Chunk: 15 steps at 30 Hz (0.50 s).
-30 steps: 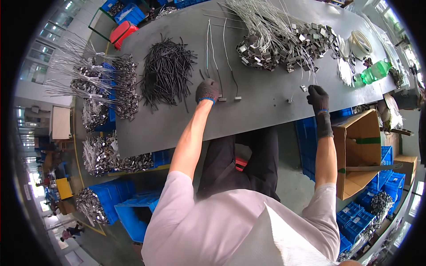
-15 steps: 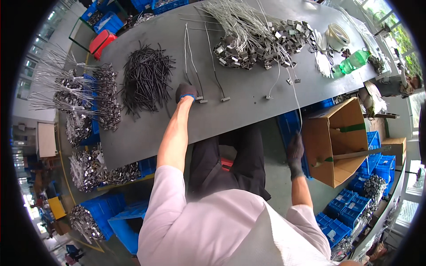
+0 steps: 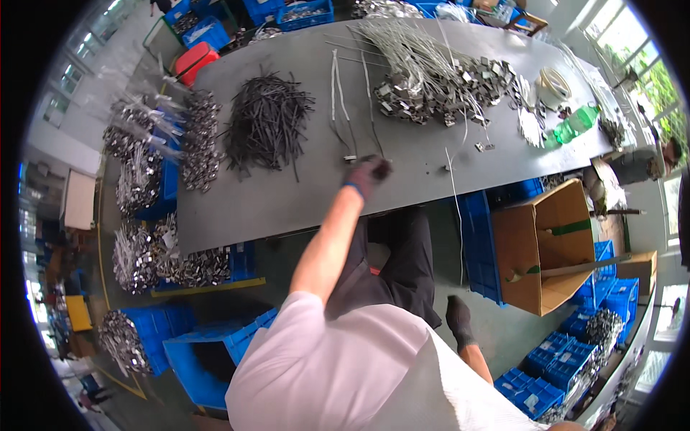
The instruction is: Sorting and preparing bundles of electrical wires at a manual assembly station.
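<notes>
My left hand (image 3: 368,176), in a dark glove with a blue cuff, is over the near part of the grey table, blurred by motion. Just beyond it lie thin wires with dark sleeves (image 3: 349,135) and small metal end pieces (image 3: 350,159). Whether its fingers hold anything cannot be made out. Low to the right, off the table, my gloved right hand (image 3: 458,321) appears closed at the lower end of a long white wire (image 3: 456,205) that stretches down from the table edge.
A pile of black sleeves (image 3: 266,122) lies left on the table (image 3: 302,205). Bundled wires with metal ends (image 3: 424,93) lie at the far side, near a green bottle (image 3: 577,123) and a tape roll (image 3: 553,87). A cardboard box (image 3: 528,230) and blue crates (image 3: 480,244) stand right.
My left hand has moved right across the table, off one wire end toward another. My right hand has moved down and back, drawing the white wire farther off the table.
</notes>
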Motion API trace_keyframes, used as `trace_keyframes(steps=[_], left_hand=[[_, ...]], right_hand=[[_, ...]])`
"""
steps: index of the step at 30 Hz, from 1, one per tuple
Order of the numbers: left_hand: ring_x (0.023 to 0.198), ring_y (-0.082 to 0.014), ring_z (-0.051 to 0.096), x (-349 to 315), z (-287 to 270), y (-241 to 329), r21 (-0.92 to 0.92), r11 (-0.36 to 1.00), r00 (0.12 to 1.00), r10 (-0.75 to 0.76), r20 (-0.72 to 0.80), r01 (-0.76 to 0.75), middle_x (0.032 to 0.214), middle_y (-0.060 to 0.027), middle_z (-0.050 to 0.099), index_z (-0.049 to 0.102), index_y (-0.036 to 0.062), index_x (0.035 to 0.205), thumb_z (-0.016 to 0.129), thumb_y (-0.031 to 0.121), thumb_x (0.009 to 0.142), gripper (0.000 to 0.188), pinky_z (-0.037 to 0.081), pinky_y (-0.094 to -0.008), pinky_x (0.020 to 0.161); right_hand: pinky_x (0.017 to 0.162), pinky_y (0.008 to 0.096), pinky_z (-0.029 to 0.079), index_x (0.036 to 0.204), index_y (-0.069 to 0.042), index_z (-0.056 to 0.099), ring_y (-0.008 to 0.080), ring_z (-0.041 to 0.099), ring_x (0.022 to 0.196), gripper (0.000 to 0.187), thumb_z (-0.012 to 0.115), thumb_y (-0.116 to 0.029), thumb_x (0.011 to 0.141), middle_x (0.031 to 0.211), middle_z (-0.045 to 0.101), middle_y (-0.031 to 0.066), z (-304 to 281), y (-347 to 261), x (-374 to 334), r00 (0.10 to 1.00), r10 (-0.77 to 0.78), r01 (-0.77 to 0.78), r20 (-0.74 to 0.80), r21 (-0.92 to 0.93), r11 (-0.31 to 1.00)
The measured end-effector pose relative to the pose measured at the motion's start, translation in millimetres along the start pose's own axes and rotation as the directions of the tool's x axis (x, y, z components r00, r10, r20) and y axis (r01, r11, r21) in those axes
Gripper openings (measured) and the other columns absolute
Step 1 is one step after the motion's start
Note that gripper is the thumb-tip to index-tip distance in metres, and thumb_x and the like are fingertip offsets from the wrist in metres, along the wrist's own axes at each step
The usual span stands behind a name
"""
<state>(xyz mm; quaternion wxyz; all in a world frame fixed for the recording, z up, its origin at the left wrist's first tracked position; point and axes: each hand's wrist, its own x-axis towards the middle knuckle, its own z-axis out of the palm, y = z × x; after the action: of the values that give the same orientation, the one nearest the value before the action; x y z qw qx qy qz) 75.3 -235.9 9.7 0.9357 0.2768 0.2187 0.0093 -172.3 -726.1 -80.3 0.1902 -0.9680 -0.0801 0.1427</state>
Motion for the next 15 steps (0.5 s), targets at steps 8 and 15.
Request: trace_keyframes(steps=[8, 15], left_hand=[[0.061, -0.0227, 0.068, -35.7, 123.9, 0.2, -0.055, 0.864, 0.838, 0.467, -0.28, -0.5, 0.078, -0.0099, 0.067, 0.058, 0.0048, 0.104, 0.062, 0.016, 0.098, 0.013, 0.06, -0.0375, 0.056], [0.064, -0.0186, 0.069, -75.3, 110.5, 36.1, 0.187, 0.638, 0.612, 0.77, -0.181, -0.747, 0.08, -0.0097, 0.068, 0.059, 0.004, 0.099, 0.063, 0.019, 0.098, 0.015, 0.058, -0.0312, 0.059]], right_hand=[[0.075, 0.048, 0.055, 0.098, -0.008, 0.068, 0.0402, 0.068, 0.093, 0.018, 0.053, -0.014, 0.093, 0.094, 0.07, 0.0197, -56.1, -99.7, 98.5, 0.982, -0.187, 0.182, 0.0, -0.231, 0.956], [0.076, 0.0466, 0.057, 0.099, -0.008, 0.073, 0.0386, 0.07, 0.094, 0.018, 0.059, -0.016, 0.091, 0.096, 0.072, 0.0197, -42.1, -59.0, 71.1, 0.998, -0.049, 0.057, 0.035, -0.291, 0.955]])
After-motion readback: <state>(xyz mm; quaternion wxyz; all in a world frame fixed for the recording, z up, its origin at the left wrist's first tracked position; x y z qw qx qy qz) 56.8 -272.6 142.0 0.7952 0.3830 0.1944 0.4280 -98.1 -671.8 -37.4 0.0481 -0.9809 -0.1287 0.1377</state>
